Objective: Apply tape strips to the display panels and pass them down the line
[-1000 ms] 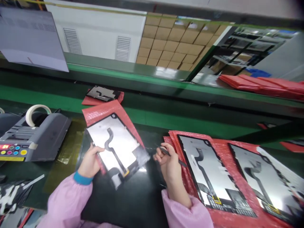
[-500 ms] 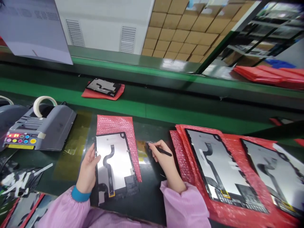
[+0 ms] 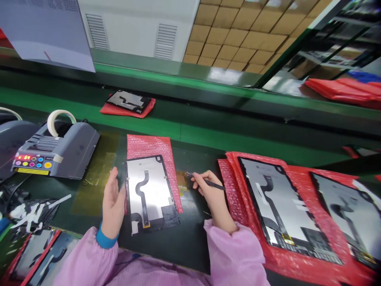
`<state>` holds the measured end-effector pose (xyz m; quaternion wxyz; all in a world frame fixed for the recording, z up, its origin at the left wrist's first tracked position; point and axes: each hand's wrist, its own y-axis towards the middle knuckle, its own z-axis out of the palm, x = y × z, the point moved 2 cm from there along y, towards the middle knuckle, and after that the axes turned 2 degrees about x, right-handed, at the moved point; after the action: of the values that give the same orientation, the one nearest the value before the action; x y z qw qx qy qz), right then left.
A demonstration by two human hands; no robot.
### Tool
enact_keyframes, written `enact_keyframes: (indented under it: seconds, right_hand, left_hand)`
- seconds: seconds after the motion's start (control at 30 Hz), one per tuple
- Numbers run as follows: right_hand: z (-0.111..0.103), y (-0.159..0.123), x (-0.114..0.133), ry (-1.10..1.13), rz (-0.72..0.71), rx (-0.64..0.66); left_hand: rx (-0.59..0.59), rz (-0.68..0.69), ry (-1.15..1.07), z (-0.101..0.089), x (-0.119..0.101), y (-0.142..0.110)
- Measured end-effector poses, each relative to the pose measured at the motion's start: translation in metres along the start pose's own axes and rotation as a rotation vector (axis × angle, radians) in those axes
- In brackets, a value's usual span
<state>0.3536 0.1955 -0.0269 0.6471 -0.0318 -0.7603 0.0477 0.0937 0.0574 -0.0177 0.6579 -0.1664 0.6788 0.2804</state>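
In front of me a tablet display panel (image 3: 154,178) lies with its silvery back up, a dark ribbon cable (image 3: 141,194) running down it. Under its upper and right parts shows a pink bubble-wrap bag (image 3: 149,143). My left hand (image 3: 113,202) is open beside the panel's left edge, fingers stretched out and holding nothing. To the panel's right, my right hand (image 3: 210,190) is closed on a slim black pen-like tool (image 3: 216,185). The tool's tip points left, over amber tape (image 3: 182,184) on the bench; its exact kind is unclear.
More display panels (image 3: 279,198) lie on red bubble-wrap bags (image 3: 233,194) at right. At left stands a grey tape dispenser (image 3: 59,147), with tape scraps (image 3: 32,214) nearer me. Another panel (image 3: 129,100) on red wrap sits at the back. A green ledge (image 3: 178,81) runs behind the bench.
My left hand has let go of the display panel's left edge and moved slightly away. The tool in my right hand lies a little flatter. The camera view has shifted slightly.
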Motion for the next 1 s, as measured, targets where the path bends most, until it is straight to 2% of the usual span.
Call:
enact_keyframes:
  seconds: [0.1, 0.17, 0.27, 0.43, 0.6, 0.7, 0.77, 0.9, 1.0]
  right_hand:
    - [-0.002, -0.002, -0.001, -0.012, -0.005, -0.018]
    - [-0.001, -0.003, 0.0, -0.037, -0.002, -0.006]
    - [0.001, -0.003, 0.0, -0.062, 0.003, 0.016]
    - [0.002, 0.0, -0.001, -0.037, -0.004, 0.003]
    - [0.003, -0.009, 0.002, 0.129, 0.002, 0.052]
    - [0.01, -0.031, 0.008, 0.241, 0.049, 0.15]
    - [0.018, -0.05, 0.01, 0.267, 0.099, 0.273]
    - [0.039, -0.083, 0.01, 0.188, 0.221, 0.546]
    - [0.049, -0.094, 0.009, 0.113, 0.27, 0.625]
  left_hand:
    - [0.117, 0.007, 0.027, -0.009, -0.007, -0.01]
    - [0.155, -0.022, 0.035, -0.014, -0.011, -0.014]
    - [0.179, -0.058, 0.058, -0.019, -0.015, -0.018]
    - [0.192, -0.037, 0.139, -0.031, -0.019, -0.021]
    - [0.22, 0.034, 0.22, -0.043, -0.017, -0.026]
    - [0.285, 0.113, 0.295, -0.045, -0.018, -0.03]
    - [0.34, 0.172, 0.355, -0.045, -0.02, -0.032]
    - [0.485, 0.3, 0.441, -0.044, -0.025, -0.036]
    - [0.551, 0.349, 0.488, -0.043, -0.026, -0.039]
